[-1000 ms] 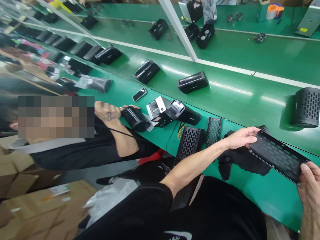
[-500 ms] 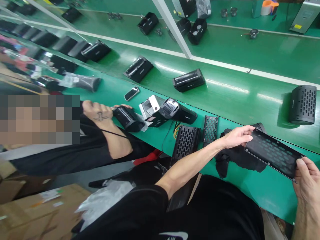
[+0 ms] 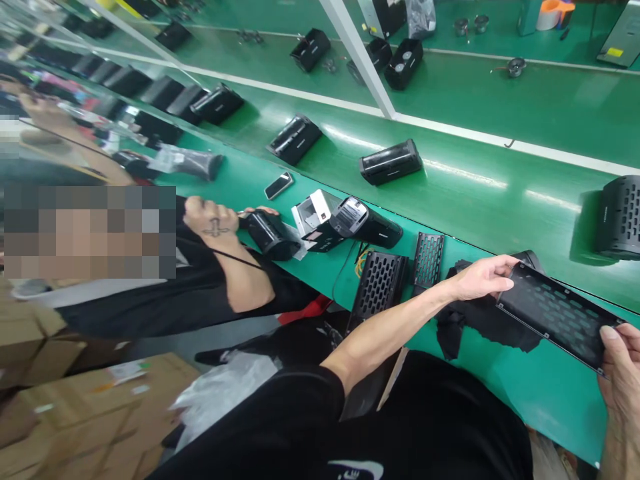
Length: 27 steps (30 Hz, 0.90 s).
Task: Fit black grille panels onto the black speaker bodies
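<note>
A black speaker grille panel (image 3: 555, 313) with slotted holes is held up over the green bench, tilted down to the right. My left hand (image 3: 485, 277) grips its left end between thumb and fingers. At the opposite end, my right hand (image 3: 620, 357) pinches the right edge, thumb on top. Beneath the panel lies a black cloth (image 3: 453, 327), which partly covers the bench. Two more slotted grilles are left of my forearm: a larger one (image 3: 379, 283) and a smaller one (image 3: 429, 259).
A co-worker's tattooed hand (image 3: 213, 223) is at a black speaker (image 3: 273, 235) on my left. Near it stand a white box (image 3: 317, 217) and another speaker (image 3: 375, 227). More speakers (image 3: 391, 162) sit on the green line beyond. Cardboard boxes (image 3: 110, 420) are at lower left.
The whole view has shifted, so the scene sits slightly farther right. Both hands keep their hold on the grille panel, which looks almost unchanged in tilt.
</note>
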Motion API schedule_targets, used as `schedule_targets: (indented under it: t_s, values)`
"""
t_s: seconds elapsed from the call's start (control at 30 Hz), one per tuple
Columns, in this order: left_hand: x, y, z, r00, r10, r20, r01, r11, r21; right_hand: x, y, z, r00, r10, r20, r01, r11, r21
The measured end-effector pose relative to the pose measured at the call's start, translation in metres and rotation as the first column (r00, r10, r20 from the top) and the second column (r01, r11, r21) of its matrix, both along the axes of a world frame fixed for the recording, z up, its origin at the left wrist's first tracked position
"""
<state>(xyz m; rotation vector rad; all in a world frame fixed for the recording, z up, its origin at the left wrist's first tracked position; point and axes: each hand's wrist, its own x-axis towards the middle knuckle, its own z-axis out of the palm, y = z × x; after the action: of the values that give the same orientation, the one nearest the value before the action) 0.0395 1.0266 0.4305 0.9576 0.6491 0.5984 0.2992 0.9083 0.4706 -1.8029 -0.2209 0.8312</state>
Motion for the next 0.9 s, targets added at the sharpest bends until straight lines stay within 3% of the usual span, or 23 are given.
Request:
schedule_targets:
  t_s: [0.3, 0.5, 0.63, 0.77, 0.9]
  values:
    - [-0.003, -0.001, -0.001, 1.000, 0.007, -0.026, -0.007, 1.000, -0.005, -0.001, 0.003, 0.001, 1.000, 0.009, 0.018, -0.009, 0.999, -0.036]
    - [-0.005, -0.001, 0.001, 0.999, 0.022, -0.029, -0.023, 0.999, -0.024, 0.006, -0.001, -0.012, 0.997, 0.077, -0.008, -0.076, 0.994, 0.083]
    - [-0.006, -0.001, 0.000, 0.999, 0.038, -0.023, -0.039, 0.998, -0.048, 0.007, 0.001, -0.016, 0.995, 0.095, 0.018, -0.097, 0.992, 0.085]
    - [-0.007, -0.001, -0.005, 0.998, 0.061, 0.002, -0.060, 0.994, -0.094, 0.002, 0.007, -0.011, 0.996, 0.086, -0.011, -0.085, 0.994, 0.074]
    - [-0.008, 0.001, -0.016, 0.980, 0.184, 0.080, -0.163, 0.963, -0.215, -0.003, 0.013, -0.002, 0.995, 0.073, -0.067, -0.069, 0.996, 0.058]
